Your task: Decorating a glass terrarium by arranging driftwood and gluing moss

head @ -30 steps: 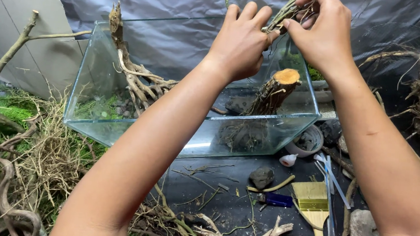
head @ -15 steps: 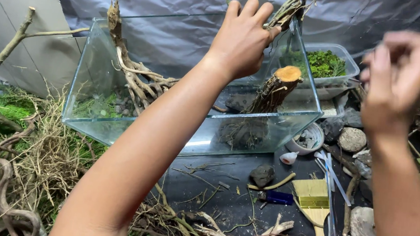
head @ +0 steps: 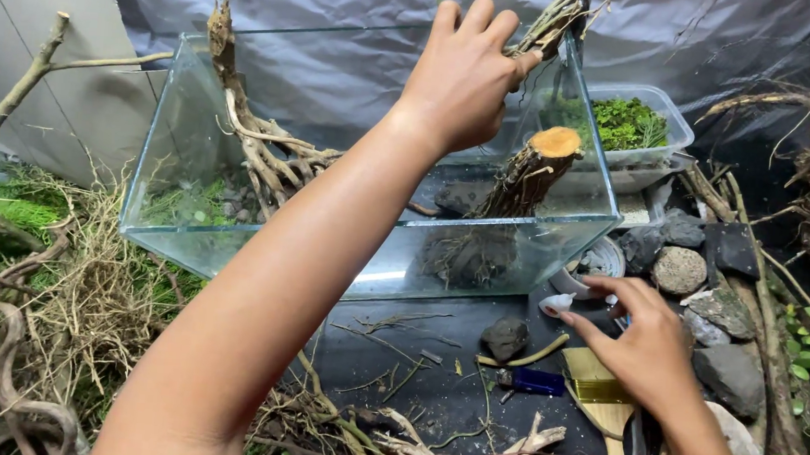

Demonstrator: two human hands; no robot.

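Head view: the glass tank already held driftwood and a cut stump. A twig bundle was pinched above its right rear corner by the left hand; the right hand, open and empty, was spread over the small white bottle.

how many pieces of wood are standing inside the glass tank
2: a pale rooty driftwood piece at the tank's left, and a cut stump at its right. The left hand may hide more.

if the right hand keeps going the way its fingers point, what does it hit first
Most likely the small white bottle: the right hand points up-left across the dark mat, fingertips right beside it. Beyond that sits the glass tank. Depth is hard to judge, so the hand may pass above the bottle.
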